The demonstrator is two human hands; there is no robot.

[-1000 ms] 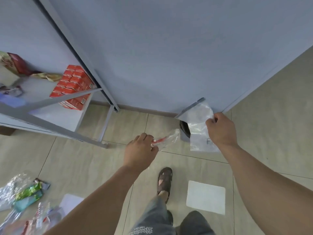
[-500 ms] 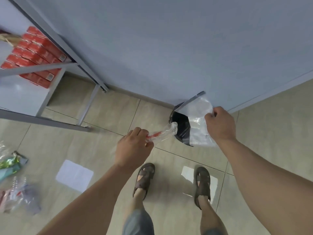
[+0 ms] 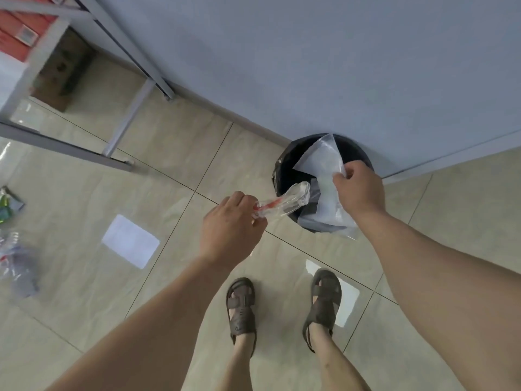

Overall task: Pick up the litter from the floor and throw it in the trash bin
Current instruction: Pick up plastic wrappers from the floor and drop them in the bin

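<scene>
clear plastic fills both your hands: your left hand (image 3: 231,230) pinches a red-streaked wrapper (image 3: 284,203) at the black-lined trash bin (image 3: 282,176) rim, your right hand (image 3: 359,190) grips a clear bag (image 3: 324,165) above it.

A black-lined bin (image 3: 284,176) stands against a pale blue-grey wall (image 3: 310,66) on beige, faintly marbled floor tiles (image 3: 70,292) with dark grout lines. A clear wrapper (image 3: 284,200) streaked with red and a frosted translucent bag (image 3: 324,162) hang over the bin. Brown sandals (image 3: 242,309) stand on the tiles. A white sheet (image 3: 130,240) lies on the floor; green and clear wrappers (image 3: 8,204) sit at the floor's left edge. Red boxes (image 3: 19,29) fill a grey shelf (image 3: 70,148).
</scene>
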